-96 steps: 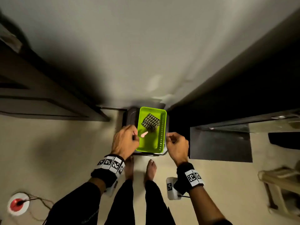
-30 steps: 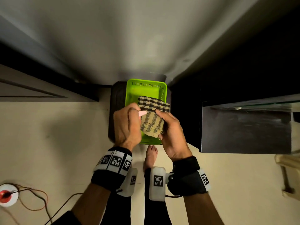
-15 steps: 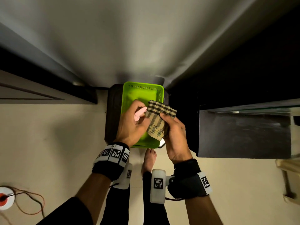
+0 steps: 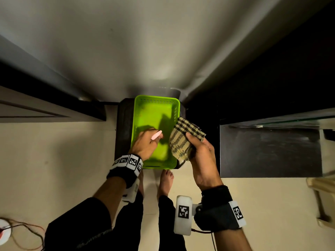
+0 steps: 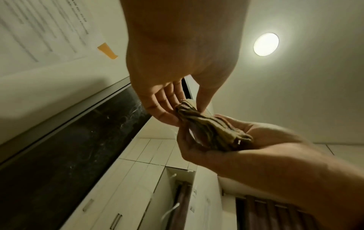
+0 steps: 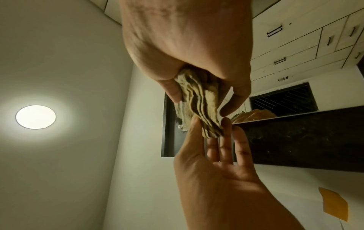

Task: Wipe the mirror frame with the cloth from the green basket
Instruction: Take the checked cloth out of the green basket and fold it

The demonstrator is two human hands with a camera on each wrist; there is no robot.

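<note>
Way over at 8 o'clock on the pale beige floor point(image 4: 54, 160): a round white-and-red disc point(image 4: 3, 230) trailing thin wires.

Moving right, the left hand point(image 4: 145, 144) over the bright green slotted plastic basket point(image 4: 156, 99), fingers pretty much straight and gripping nothing. Just brushing the end of the cloth in the wrist views. Pink bit point(image 4: 157, 135) at the fingertips, can't tell if held or worn.

Basket parked on a dark low stool point(image 4: 123, 127) at 12 o'clock from the bare feet. Nothing left inside now; a few seconds back the cloth was lying in it.

Then the folded beige-and-black checked cloth point(image 4: 183, 140), now lifted out past the basket's 3 o'clock rim, bunched up with the right hand point(image 4: 201, 156) curled round it, thumb on top. A second ago both hands had it, now only the right really does. So fetching looks done, wiping not started.

Further right at 3 o'clock, a dark glossy panel point(image 4: 268, 151) with a shiny top edge. Maybe the mirror, honestly can't say for sure.

Room-wise: plain grey-white wall point(image 4: 126, 42) ahead, round ceiling light point(image 5: 265, 44), cream cupboards point(image 6: 295, 46).
</note>
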